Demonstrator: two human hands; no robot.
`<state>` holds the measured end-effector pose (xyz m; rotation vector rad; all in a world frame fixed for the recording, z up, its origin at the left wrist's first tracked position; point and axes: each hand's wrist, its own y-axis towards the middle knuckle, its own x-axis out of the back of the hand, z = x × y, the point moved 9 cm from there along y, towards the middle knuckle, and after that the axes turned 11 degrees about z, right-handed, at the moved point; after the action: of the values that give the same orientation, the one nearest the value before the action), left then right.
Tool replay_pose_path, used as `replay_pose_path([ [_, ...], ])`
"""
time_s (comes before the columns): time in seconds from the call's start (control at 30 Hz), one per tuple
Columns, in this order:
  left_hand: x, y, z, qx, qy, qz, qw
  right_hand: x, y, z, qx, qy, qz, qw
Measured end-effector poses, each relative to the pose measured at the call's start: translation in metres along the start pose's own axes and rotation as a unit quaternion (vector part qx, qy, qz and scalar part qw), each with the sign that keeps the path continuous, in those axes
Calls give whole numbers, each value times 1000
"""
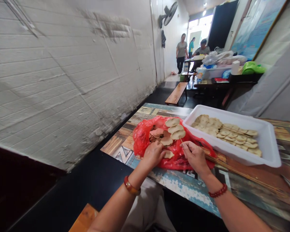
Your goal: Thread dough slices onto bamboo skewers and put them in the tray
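A thin skewer [180, 139] is pinched in my right hand [195, 157], with several round, flat, pale slices [176, 129] threaded on its upper part. My left hand [154, 153] reaches over an open red plastic bag [142, 135], its fingers curled at the loose slices [157, 133] there. What those fingers grip, if anything, is hidden. One slice [168, 154] lies on the bag beside my left thumb. To the right of the bag stands a white plastic tub [272, 141] holding rows of skewered slices [236, 135].
The patterned table [125, 141] runs along under the bag and tub. Bare skewers [228, 168] lie in front of the tub. A wooden bench [176, 93] and a cluttered dark table [241, 80] stand beyond. Several people [182, 50] are at the back, and a white wall [74, 71] is on the left.
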<state>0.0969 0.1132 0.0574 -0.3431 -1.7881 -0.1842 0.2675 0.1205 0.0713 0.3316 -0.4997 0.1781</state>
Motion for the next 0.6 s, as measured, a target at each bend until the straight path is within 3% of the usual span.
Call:
replay_pose_path([
  [0.2, -3, -6, 4, -9, -43, -28, 999, 0, 0, 3, 7, -9, -2, 1000],
  [0.37, -4, -3, 11, -36, -201, -76, 976, 0, 0, 2, 8, -4, -9, 1000],
  [0.43, -1, -1, 18, -35, -341, -95, 935, -1, 0, 1, 8, 0, -10, 1000],
  [0.53, 4, 1, 31, -20, -559, -122, 820, -2, 0, 2, 10, 4, -9, 1000],
  [0.6, 5, 3, 37, -6, -651, -131, 747, -3, -1, 4, 12, 5, -7, 1000],
])
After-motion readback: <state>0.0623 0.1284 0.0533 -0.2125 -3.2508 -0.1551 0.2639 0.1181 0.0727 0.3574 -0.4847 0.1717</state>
